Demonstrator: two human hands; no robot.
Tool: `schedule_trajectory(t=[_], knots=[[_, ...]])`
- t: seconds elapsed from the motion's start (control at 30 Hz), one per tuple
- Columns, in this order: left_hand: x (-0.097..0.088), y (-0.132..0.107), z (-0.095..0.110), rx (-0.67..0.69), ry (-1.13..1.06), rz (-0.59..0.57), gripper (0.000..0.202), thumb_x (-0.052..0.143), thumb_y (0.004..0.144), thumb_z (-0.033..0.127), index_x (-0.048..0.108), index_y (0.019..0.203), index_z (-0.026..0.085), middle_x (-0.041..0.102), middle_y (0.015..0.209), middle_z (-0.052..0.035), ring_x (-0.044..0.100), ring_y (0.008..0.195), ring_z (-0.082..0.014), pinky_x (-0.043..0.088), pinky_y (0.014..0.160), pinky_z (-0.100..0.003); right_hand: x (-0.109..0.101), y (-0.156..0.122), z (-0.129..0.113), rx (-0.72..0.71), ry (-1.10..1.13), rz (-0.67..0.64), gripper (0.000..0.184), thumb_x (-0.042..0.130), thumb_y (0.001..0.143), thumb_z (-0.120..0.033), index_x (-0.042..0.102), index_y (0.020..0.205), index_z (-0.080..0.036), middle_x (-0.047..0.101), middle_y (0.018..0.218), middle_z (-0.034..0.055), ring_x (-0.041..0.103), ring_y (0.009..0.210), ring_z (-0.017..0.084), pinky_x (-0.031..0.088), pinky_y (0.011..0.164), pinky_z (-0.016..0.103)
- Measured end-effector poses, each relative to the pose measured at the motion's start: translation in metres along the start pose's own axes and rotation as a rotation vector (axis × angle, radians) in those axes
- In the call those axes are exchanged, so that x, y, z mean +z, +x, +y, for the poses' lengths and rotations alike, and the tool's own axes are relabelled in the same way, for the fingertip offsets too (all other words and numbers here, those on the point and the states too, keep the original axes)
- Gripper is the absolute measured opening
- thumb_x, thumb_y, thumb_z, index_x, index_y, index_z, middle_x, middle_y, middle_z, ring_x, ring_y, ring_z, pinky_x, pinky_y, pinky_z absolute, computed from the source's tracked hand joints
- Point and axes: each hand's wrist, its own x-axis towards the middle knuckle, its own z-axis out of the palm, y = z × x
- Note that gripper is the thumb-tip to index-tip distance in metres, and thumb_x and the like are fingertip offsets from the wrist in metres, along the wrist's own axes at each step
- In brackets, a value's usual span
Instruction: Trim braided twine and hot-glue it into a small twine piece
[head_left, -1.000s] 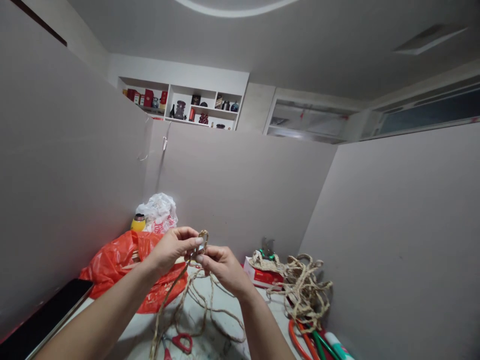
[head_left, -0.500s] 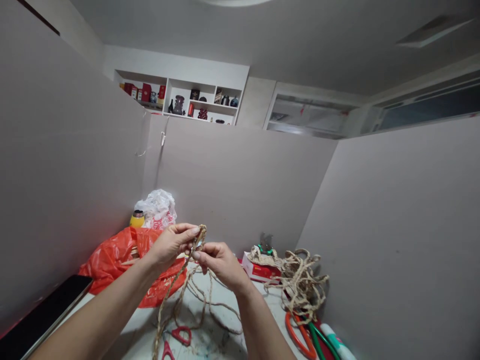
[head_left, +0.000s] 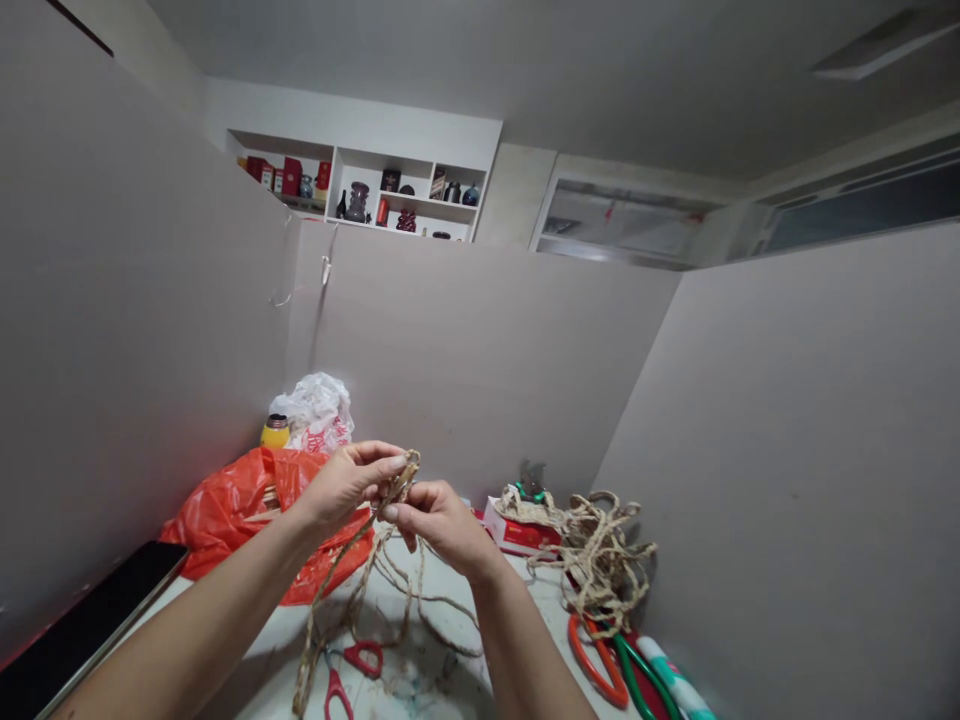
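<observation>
The cord [head_left: 406, 482], which had framed an open loop a second earlier, was now bunched narrow above the table [head_left: 450, 690]. The left hand [head_left: 351, 487] pinched it near the top between thumb and fingers; the right hand [head_left: 441, 522] gripped just below. Its held end pointed up, tilting slightly right; a long strand slanted down and left, beside the scissors [head_left: 365, 658].

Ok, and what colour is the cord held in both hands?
The cord is straw-like light brown; it shows best in the head view.
</observation>
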Motion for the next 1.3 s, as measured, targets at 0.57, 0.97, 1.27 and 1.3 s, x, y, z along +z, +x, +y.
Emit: schedule_trajectory(t=[0.57, 0.97, 1.27, 1.3], knots=[[0.004, -0.004, 0.007, 0.055, 0.105, 0.062, 0.015, 0.073, 0.068, 0.022, 0.066, 0.078, 0.014, 0.061, 0.064, 0.0009, 0.05, 0.052, -0.0076, 0.037, 0.05, -0.021, 0.001, 0.0, 0.002, -0.008, 0.018, -0.016, 0.032, 0.07, 0.075, -0.043, 0.063, 0.068, -0.013, 0.048, 0.048, -0.0058, 0.039, 0.043, 0.007, 0.031, 0.042, 0.02], [0.008, -0.004, 0.008, 0.095, 0.07, 0.12, 0.018, 0.073, 0.066, 0.023, 0.067, 0.081, 0.016, 0.062, 0.072, -0.0001, 0.051, 0.06, -0.0094, 0.04, 0.056, -0.022, 0.009, 0.004, 0.007, 0.006, 0.072, -0.042, 0.039, 0.068, 0.075, -0.052, 0.056, 0.066, -0.016, 0.05, 0.049, -0.005, 0.043, 0.042, 0.007, 0.034, 0.043, 0.022], [0.005, -0.006, 0.011, 0.063, 0.191, -0.032, 0.021, 0.076, 0.067, 0.031, 0.066, 0.073, 0.013, 0.057, 0.062, 0.0021, 0.043, 0.052, -0.0071, 0.031, 0.051, -0.021, 0.006, 0.004, 0.003, -0.001, 0.054, -0.019, 0.03, 0.064, 0.081, -0.042, 0.06, 0.07, -0.014, 0.048, 0.049, -0.0056, 0.043, 0.04, 0.007, 0.035, 0.041, 0.02], [0.005, -0.005, 0.01, 0.06, 0.186, -0.042, 0.022, 0.076, 0.068, 0.031, 0.064, 0.069, 0.013, 0.055, 0.059, 0.0028, 0.042, 0.051, -0.007, 0.03, 0.05, -0.021, 0.005, 0.004, 0.003, 0.001, 0.053, -0.021, 0.031, 0.064, 0.08, -0.043, 0.059, 0.07, -0.014, 0.048, 0.049, -0.0055, 0.043, 0.04, 0.007, 0.035, 0.041, 0.02]])
